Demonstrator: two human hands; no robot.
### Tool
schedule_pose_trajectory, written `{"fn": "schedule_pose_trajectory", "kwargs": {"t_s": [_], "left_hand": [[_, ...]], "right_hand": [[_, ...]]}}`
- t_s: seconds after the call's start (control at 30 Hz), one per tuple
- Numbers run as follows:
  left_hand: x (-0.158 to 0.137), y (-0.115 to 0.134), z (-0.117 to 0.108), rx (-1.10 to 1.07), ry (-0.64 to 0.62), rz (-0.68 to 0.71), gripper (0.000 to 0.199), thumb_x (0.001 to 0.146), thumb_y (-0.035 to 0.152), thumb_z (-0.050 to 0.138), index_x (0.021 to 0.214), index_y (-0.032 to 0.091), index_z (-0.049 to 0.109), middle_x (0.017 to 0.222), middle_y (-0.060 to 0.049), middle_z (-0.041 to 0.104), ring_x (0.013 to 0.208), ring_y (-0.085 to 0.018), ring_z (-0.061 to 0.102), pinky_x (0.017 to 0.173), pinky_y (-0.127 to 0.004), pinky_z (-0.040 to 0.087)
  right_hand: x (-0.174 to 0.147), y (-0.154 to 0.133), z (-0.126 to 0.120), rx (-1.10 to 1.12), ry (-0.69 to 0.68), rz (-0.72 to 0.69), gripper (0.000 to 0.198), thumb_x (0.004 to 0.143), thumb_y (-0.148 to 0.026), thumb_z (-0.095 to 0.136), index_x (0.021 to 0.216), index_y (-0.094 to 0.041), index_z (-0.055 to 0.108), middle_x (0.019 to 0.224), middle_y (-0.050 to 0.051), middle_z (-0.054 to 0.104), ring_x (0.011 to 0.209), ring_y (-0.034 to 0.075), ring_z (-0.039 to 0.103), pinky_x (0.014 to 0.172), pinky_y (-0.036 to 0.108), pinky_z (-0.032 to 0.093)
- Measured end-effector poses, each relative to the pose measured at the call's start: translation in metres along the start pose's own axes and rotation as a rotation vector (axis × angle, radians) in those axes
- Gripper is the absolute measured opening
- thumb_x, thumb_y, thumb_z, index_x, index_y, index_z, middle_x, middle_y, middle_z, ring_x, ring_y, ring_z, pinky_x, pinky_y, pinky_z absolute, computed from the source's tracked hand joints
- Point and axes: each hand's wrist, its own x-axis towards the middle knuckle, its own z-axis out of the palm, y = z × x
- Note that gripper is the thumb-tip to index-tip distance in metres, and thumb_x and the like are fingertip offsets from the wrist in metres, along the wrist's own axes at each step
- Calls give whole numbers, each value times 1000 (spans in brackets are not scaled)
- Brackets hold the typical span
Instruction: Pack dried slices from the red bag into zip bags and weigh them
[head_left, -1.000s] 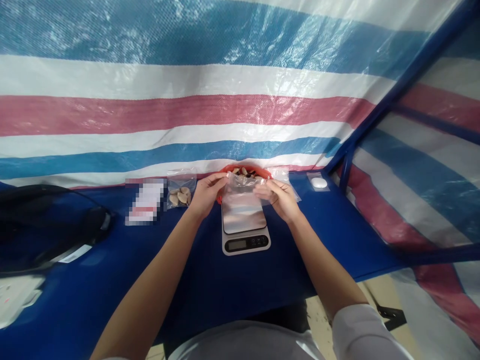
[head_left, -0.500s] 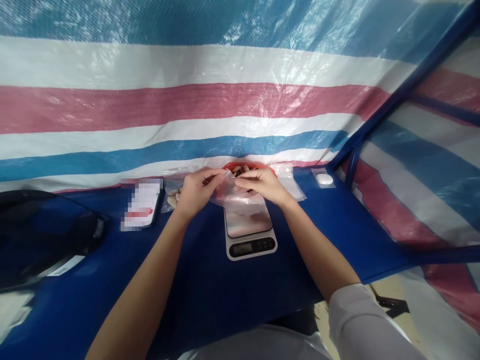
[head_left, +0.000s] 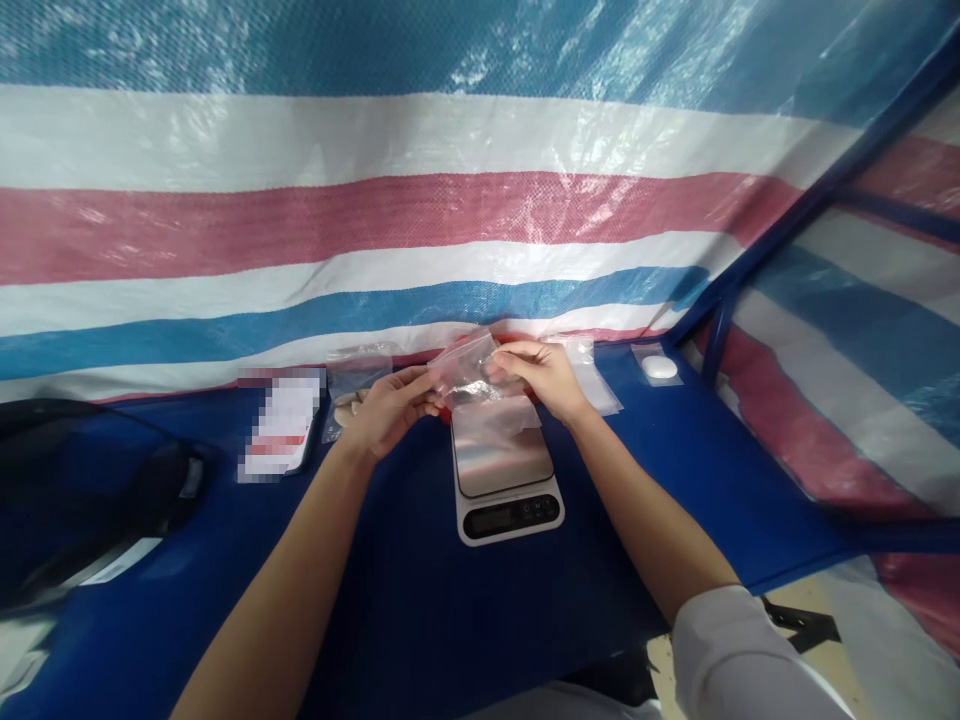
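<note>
A clear plastic zip bag [head_left: 466,368] is stretched between my two hands, above the far end of a kitchen scale [head_left: 504,465]. My left hand [head_left: 397,405] pinches the bag's left edge between thumb and fingers. At its right side my right hand [head_left: 544,375] closes thumb and fingertips on the film. The scale has a shiny metal plate and a white body, with a dark display panel facing me. Behind the bag a red container [head_left: 510,337] is mostly hidden.
A clear bag with pale pieces [head_left: 347,408] lies left of my left hand, beside a phone [head_left: 281,425]. Flat clear bags [head_left: 596,375] lie on the right. Further right is a small white object [head_left: 659,367] on a clear packet. A black bag-like item [head_left: 97,490] sits far left. Striped sheeting [head_left: 450,210] hangs behind the blue table [head_left: 420,590].
The bag has been turned and spread so that more of its face shows, covering the red container's contents. My left hand has come lower, and the camera view has shifted slightly.
</note>
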Motion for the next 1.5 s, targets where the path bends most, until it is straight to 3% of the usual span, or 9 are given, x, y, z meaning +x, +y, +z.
{"fn": "schedule_pose_trajectory", "kwargs": {"t_s": [0.27, 0.5, 0.8, 0.9, 1.0, 1.13, 1.23, 1.33, 1.5], "left_hand": [[0, -6, 11, -26, 106, 192, 37, 61, 39, 91, 78, 17, 67, 74, 1, 69, 64, -10, 60, 64, -23, 50], [-5, 2, 7, 43, -18, 171, 35, 60, 39, 92, 74, 16, 69, 65, 1, 65, 59, -10, 57, 60, -23, 48], [-7, 4, 1, 259, -42, 122, 35, 64, 44, 88, 82, 17, 75, 70, -3, 70, 56, -13, 58, 56, -25, 47], [-3, 0, -3, 429, 32, 227, 33, 70, 45, 83, 87, 18, 77, 72, -4, 72, 58, -15, 60, 58, -26, 49], [-2, 0, -4, 668, 210, 372, 25, 74, 41, 78, 87, 20, 78, 76, -3, 75, 65, -17, 65, 65, -27, 51], [-8, 4, 4, 848, 336, 477, 18, 76, 40, 74, 81, 23, 79, 74, -1, 76, 69, -19, 67, 65, -27, 50], [-13, 5, 15, 802, 242, 420, 29, 81, 46, 70, 66, 21, 75, 60, -1, 70, 57, -17, 62, 59, -27, 47], [-13, 1, 23, 557, 132, 263, 42, 83, 54, 68, 61, 18, 73, 60, -6, 69, 53, -17, 61, 56, -29, 49], [-7, -5, 23, 263, 100, 75, 37, 76, 50, 76, 66, 14, 75, 65, -11, 70, 54, -17, 63, 53, -29, 50]], "right_hand": [[1, 2, 0, 4, -98, 94, 34, 70, -48, 83, 86, -18, 76, 83, 5, 78, 75, 19, 75, 57, 25, 60], [7, -18, 3, -92, -54, -3, 37, 79, -48, 77, 105, -22, 75, 97, 4, 77, 80, 18, 74, 56, 24, 61], [13, -8, -2, -266, -323, -86, 26, 80, -45, 75, 94, -23, 79, 93, 2, 76, 70, 16, 70, 54, 25, 59], [15, -6, -5, -295, -320, -81, 26, 78, -44, 76, 91, -22, 80, 89, 2, 76, 69, 16, 69, 55, 25, 58], [15, -8, -6, -334, -287, -69, 25, 78, -44, 75, 86, -20, 80, 81, 1, 74, 66, 15, 66, 54, 25, 55], [13, -12, -6, -439, -247, -150, 23, 82, -42, 71, 85, -20, 80, 84, 1, 75, 67, 15, 65, 59, 26, 52], [10, -14, -4, -528, -282, -266, 23, 86, -40, 68, 86, -21, 81, 86, 1, 76, 74, 16, 66, 69, 28, 52], [7, -15, 1, -597, -313, -347, 19, 87, -37, 68, 86, -23, 81, 82, 0, 76, 75, 16, 65, 76, 30, 50], [6, -15, 6, -720, -353, -398, 18, 87, -35, 68, 81, -24, 82, 76, -2, 75, 67, 15, 61, 71, 29, 47]]}}
